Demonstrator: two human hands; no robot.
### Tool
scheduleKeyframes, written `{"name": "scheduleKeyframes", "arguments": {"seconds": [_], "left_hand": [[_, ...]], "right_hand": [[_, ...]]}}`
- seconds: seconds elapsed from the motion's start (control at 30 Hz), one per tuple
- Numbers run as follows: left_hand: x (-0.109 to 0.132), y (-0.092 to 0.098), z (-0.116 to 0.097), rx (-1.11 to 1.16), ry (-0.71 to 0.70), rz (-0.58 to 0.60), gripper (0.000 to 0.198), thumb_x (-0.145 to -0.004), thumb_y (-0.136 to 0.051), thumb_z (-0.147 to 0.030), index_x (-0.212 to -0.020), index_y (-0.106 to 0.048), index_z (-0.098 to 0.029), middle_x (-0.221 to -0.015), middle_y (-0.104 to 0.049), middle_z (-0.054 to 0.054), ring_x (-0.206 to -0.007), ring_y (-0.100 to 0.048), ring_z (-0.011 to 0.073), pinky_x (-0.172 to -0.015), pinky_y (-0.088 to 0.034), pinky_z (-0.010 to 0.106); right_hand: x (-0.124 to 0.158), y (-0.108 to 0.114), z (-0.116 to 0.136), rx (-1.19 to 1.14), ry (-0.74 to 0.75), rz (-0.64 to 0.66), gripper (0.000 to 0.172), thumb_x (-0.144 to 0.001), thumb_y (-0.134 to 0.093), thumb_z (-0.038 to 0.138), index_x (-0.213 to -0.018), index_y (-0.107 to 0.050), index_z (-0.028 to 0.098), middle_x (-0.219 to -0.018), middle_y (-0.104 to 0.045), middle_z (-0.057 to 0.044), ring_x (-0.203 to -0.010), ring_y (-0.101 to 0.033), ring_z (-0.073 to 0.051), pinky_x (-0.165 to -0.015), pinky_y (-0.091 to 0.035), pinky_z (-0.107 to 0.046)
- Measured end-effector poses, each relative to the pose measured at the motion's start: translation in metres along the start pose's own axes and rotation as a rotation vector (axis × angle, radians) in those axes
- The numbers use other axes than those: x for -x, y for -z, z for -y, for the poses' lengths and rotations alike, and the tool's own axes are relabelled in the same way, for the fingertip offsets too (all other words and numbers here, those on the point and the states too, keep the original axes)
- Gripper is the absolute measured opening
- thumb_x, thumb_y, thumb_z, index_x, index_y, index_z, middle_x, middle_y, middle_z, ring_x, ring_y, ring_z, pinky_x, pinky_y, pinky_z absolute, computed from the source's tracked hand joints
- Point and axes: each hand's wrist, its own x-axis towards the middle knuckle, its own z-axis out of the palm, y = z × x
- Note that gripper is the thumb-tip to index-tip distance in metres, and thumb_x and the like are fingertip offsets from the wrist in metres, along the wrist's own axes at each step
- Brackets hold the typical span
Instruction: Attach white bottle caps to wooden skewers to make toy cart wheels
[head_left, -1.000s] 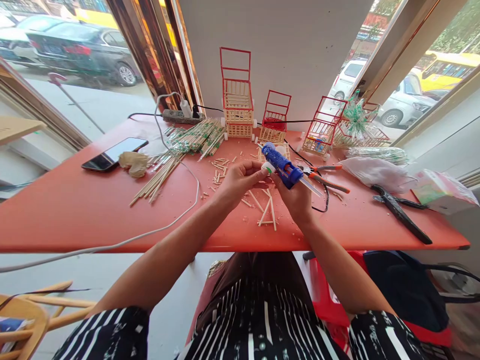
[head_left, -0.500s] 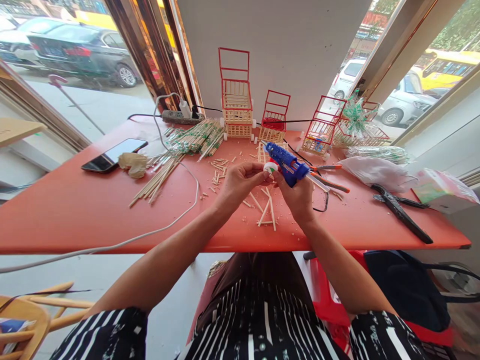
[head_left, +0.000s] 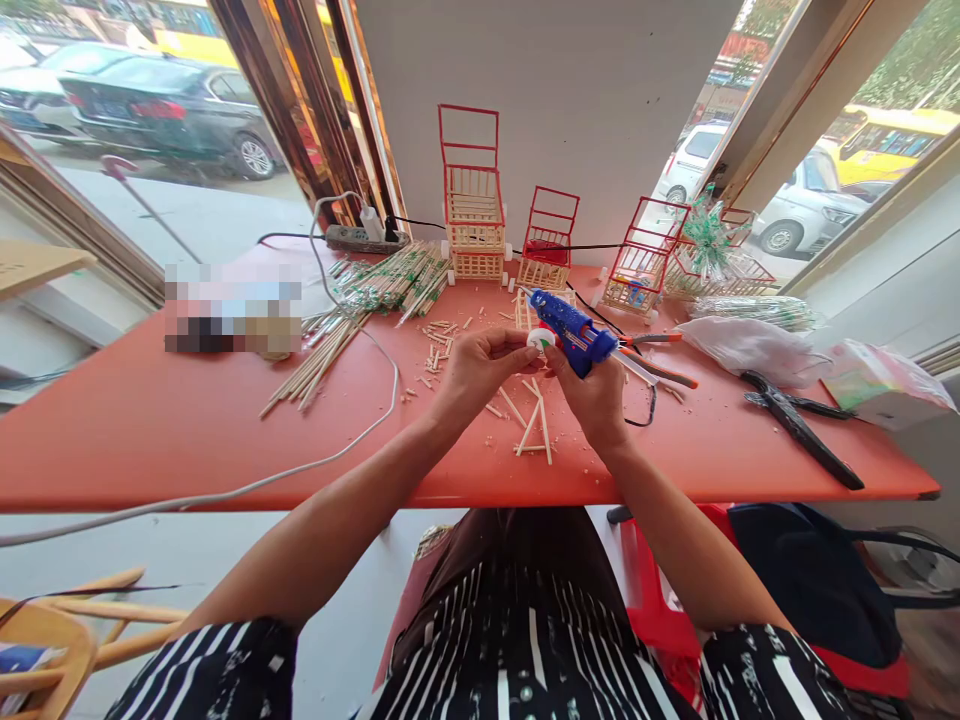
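Note:
A white round bottle cap (head_left: 538,338) with a green mark is pinched between the thumb and fingers of my left hand (head_left: 478,368). My right hand (head_left: 598,405) is wrapped round a blue hot glue gun (head_left: 571,322), its nozzle pointing up and left. The right fingertips also touch the cap's right side. A clear glue stick (head_left: 637,368) sticks out of the gun's rear. Below the hands lie several loose thin wooden sticks (head_left: 545,430). Just behind the cap, a small wooden stick frame (head_left: 523,312) is partly hidden.
Small stick-built carts with red frames stand at the back: a tall one (head_left: 475,240), a smaller one (head_left: 546,240) and another (head_left: 645,255). Bundled sticks (head_left: 397,275) lie left. Orange-handled pliers (head_left: 675,375), black cutters (head_left: 806,430) and a plastic bag (head_left: 750,345) lie right. A white cable (head_left: 360,440) crosses the table.
Both hands, the cap and the glue gun keep nearly the same place. The camera view has tilted very slightly. The phone area at the left is now blurred out.

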Motion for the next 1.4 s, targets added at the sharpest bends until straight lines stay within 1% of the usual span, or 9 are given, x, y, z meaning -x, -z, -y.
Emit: {"name": "scheduleKeyframes", "arguments": {"seconds": [0.37, 0.53, 0.67, 0.8, 1.0, 1.1, 1.2, 1.33, 1.4], "left_hand": [[0.001, -0.004, 0.002, -0.015, -0.001, -0.057, 0.052, -0.06, -0.094, -0.051, -0.09, -0.079, -0.011, -0.077, -0.079, 0.007, -0.072, -0.076, 0.0211, -0.078, -0.065, 0.037], [-0.002, -0.001, 0.002, 0.036, 0.079, 0.049, 0.06, -0.063, -0.092, -0.057, -0.099, -0.078, -0.012, -0.086, -0.08, 0.009, -0.082, -0.078, 0.023, -0.082, -0.065, 0.037], [-0.002, 0.002, 0.001, 0.11, 0.168, 0.151, 0.058, -0.072, -0.083, -0.064, -0.09, -0.078, -0.009, -0.088, -0.079, 0.013, -0.083, -0.079, 0.0223, -0.08, -0.064, 0.031], [-0.003, 0.006, -0.002, 0.201, 0.239, 0.173, 0.053, -0.071, -0.088, -0.057, -0.09, -0.077, -0.009, -0.085, -0.079, 0.013, -0.081, -0.078, 0.0201, -0.078, -0.064, 0.028], [-0.004, 0.005, -0.007, 0.281, 0.299, 0.102, 0.034, -0.077, -0.088, -0.036, -0.089, -0.075, -0.008, -0.086, -0.079, 0.013, -0.082, -0.077, 0.0188, -0.083, -0.063, 0.03], [-0.004, 0.007, -0.009, 0.277, 0.255, 0.086, 0.038, -0.075, -0.088, -0.028, -0.104, -0.072, -0.009, -0.095, -0.079, 0.011, -0.087, -0.076, 0.0179, -0.087, -0.062, 0.031], [-0.007, 0.012, -0.011, 0.23, 0.159, 0.018, 0.052, -0.067, -0.092, -0.022, -0.111, -0.067, -0.013, -0.101, -0.077, 0.008, -0.09, -0.075, 0.0171, -0.089, -0.06, 0.033], [-0.011, 0.018, -0.017, 0.083, 0.031, -0.059, 0.056, -0.059, -0.094, -0.024, -0.107, -0.067, -0.014, -0.098, -0.076, 0.006, -0.093, -0.072, 0.0175, -0.093, -0.057, 0.034], [-0.012, 0.02, -0.019, 0.013, -0.023, -0.073, 0.055, -0.058, -0.093, -0.025, -0.106, -0.068, -0.014, -0.097, -0.075, 0.005, -0.095, -0.071, 0.0179, -0.094, -0.057, 0.034]], "right_hand": [[0.001, -0.003, -0.004, -0.026, -0.002, 0.024, 0.045, -0.083, -0.07, 0.064, -0.088, -0.071, 0.02, -0.071, -0.076, -0.005, -0.067, -0.073, -0.026, -0.067, -0.057, -0.037], [-0.001, -0.004, -0.011, 0.02, 0.074, -0.036, 0.041, -0.087, -0.067, 0.061, -0.093, -0.071, 0.021, -0.085, -0.077, -0.006, -0.077, -0.071, -0.024, -0.076, -0.057, -0.038], [-0.002, -0.002, -0.012, 0.037, 0.167, -0.051, 0.033, -0.091, -0.067, 0.053, -0.098, -0.07, 0.021, -0.09, -0.076, -0.006, -0.079, -0.068, -0.022, -0.079, -0.055, -0.036], [0.0, -0.001, -0.008, 0.098, 0.27, -0.051, 0.025, -0.092, -0.067, 0.047, -0.095, -0.067, 0.022, -0.087, -0.073, -0.006, -0.079, -0.067, -0.022, -0.076, -0.053, -0.034], [-0.001, -0.002, -0.004, 0.097, 0.331, 0.011, 0.02, -0.093, -0.065, 0.041, -0.098, -0.068, 0.022, -0.094, -0.075, -0.006, -0.086, -0.069, -0.023, -0.08, -0.054, -0.035], [-0.001, -0.002, -0.005, 0.075, 0.268, 0.001, 0.026, -0.091, -0.067, 0.047, -0.098, -0.071, 0.022, -0.095, -0.077, -0.007, -0.088, -0.071, -0.025, -0.083, -0.056, -0.037], [-0.003, 0.002, -0.002, -0.047, 0.106, -0.022, 0.033, -0.088, -0.069, 0.052, -0.097, -0.075, 0.021, -0.092, -0.079, -0.007, -0.082, -0.074, -0.025, -0.08, -0.058, -0.038], [-0.008, 0.011, 0.003, -0.276, -0.1, -0.014, 0.041, -0.081, -0.075, 0.057, -0.094, -0.076, 0.018, -0.085, -0.078, -0.006, -0.063, -0.071, -0.02, -0.061, -0.056, -0.032], [-0.011, 0.016, 0.006, -0.348, -0.148, 0.027, 0.042, -0.079, -0.076, 0.058, -0.09, -0.075, 0.018, -0.083, -0.078, -0.006, -0.063, -0.07, -0.018, -0.057, -0.055, -0.03]]}}
